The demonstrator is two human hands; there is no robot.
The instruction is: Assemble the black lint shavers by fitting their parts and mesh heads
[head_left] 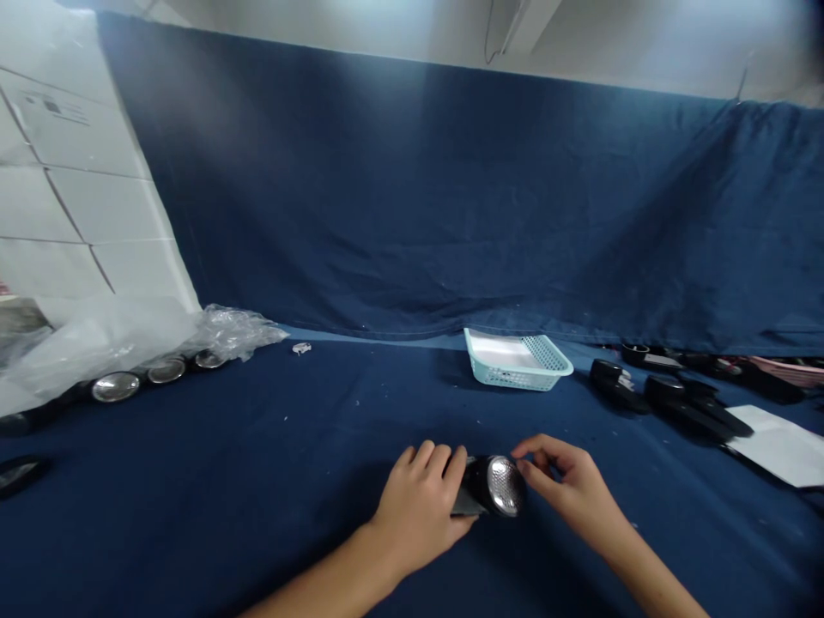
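A black lamp with a round, silvery, textured lens (505, 486) lies on its side on the dark blue cloth, its lens turned toward the camera. My left hand (425, 502) is wrapped over the lamp's body from the left, hiding much of it. On the other side, my right hand (566, 485) has thumb and forefinger brought together at the upper right rim of the lens. Whether a small part sits between those fingertips is too small to tell.
A light blue basket (518, 378) stands behind the hands. Black lamp parts (686, 403) and white paper (782, 446) lie at the right. Several round lamps (116, 387) rest at the left beside clear plastic wrap (232, 333). A small white piece (301, 348) lies farther back.
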